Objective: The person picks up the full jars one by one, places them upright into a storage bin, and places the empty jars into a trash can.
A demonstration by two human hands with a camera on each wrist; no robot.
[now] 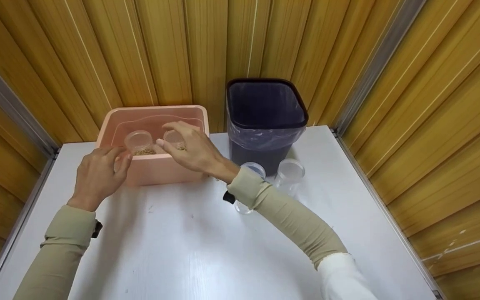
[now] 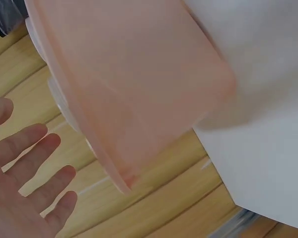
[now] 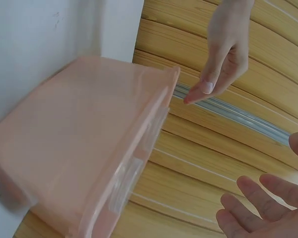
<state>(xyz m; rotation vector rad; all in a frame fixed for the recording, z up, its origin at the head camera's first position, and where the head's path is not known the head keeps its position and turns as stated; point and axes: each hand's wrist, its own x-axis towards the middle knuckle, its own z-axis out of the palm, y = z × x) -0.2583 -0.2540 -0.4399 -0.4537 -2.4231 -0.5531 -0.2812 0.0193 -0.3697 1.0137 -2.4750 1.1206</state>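
Note:
A pink plastic bin [image 1: 165, 168] stands on the white table at the back left. Inside it, two clear plastic containers sit side by side, a left one [image 1: 138, 139] and a right one [image 1: 173, 136], near light-brown grainy material [image 1: 145, 152]. My left hand [image 1: 98, 173] hovers near the bin's front left corner; the left wrist view shows its fingers [image 2: 34, 154] spread and holding nothing. Over the bin's front rim reaches my right hand [image 1: 194, 150], close to the right container. In the right wrist view that hand [image 3: 268, 210] is apart from the bin, fingers relaxed, grasping nothing.
Right of the pink bin stands a tall dark bin [image 1: 250, 152] with a clear plastic liner. Several clear plastic containers, including a round one [image 1: 291, 171], are in front of it, partly hidden by my right forearm. Wood-patterned walls [image 1: 206, 50] enclose the white table [image 1: 190, 250].

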